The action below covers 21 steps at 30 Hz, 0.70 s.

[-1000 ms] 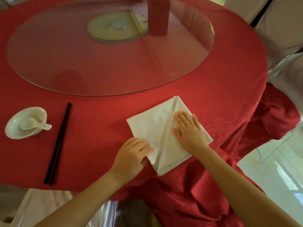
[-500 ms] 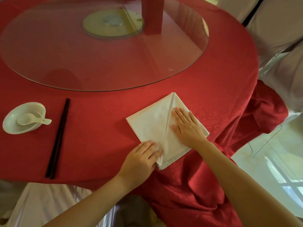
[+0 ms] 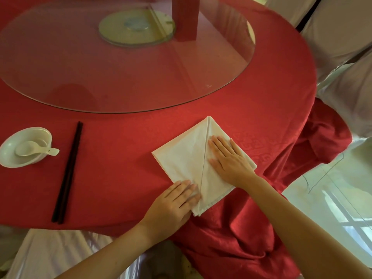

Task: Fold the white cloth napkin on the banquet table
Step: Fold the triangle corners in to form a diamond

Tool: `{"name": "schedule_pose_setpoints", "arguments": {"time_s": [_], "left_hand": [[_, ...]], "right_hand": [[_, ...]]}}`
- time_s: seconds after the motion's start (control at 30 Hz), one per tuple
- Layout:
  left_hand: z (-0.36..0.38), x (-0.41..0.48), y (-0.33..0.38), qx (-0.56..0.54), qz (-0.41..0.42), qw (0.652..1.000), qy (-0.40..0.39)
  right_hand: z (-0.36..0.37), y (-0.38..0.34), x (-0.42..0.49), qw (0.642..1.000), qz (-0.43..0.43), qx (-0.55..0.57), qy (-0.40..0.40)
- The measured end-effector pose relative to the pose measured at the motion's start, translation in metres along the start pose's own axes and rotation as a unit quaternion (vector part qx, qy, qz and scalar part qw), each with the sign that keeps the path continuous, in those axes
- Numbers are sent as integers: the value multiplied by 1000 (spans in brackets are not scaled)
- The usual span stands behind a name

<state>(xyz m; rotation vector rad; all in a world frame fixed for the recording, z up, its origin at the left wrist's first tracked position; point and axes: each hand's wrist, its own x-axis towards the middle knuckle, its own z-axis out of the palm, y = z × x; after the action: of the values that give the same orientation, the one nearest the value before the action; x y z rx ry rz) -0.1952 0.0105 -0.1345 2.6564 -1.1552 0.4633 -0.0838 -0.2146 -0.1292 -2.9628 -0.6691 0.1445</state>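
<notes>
The white cloth napkin (image 3: 183, 156) lies on the red tablecloth (image 3: 124, 158) near the table's front edge, folded into a diamond with two flaps meeting along a centre seam. My right hand (image 3: 229, 160) rests flat on the right flap, fingers spread and pointing away from me. My left hand (image 3: 173, 204) lies flat on the napkin's near left edge, fingertips touching the seam close to the bottom corner. Neither hand grips the cloth.
A round glass turntable (image 3: 60, 63) fills the table's middle, with a red box (image 3: 185, 19) standing on it. At the left lie black chopsticks (image 3: 68, 172) and a white bowl (image 3: 12, 158) holding a spoon (image 3: 34, 150). White chair covers (image 3: 342, 37) stand at the right.
My left hand has uncurled from a loose fist and flattened onto the left flap near the seam. The gap along the seam has closed. My right hand stays pressed on the right flap.
</notes>
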Motion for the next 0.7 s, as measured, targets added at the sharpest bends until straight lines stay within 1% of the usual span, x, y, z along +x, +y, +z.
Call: {"name": "schedule_pose_setpoints", "arguments": {"time_s": [0.1,0.27,0.33,0.37,0.47,0.57,0.7], "left_hand": [[2,-1,1,11,-4,1000,1],[5,-3,2,33,6,999,6],[6,-3,1,34,9,999,9],[5,-3,0,26,6,1000,11],[2,-1,-3,-26,-17,999,26],[0,1,-4,-51,-27,998,35],[1,3,-2,-21,-21,999,13]], "right_hand": [[-3,-1,-3,1000,-7,-3,-2],[0,-23,-29,999,13,47,11],[-2,-33,-36,998,20,49,29],[-6,-38,-39,997,21,53,50],[-14,-48,-54,990,-19,80,116],[-4,-60,-78,982,-70,124,121],[11,-63,-90,974,-76,168,134]]}}
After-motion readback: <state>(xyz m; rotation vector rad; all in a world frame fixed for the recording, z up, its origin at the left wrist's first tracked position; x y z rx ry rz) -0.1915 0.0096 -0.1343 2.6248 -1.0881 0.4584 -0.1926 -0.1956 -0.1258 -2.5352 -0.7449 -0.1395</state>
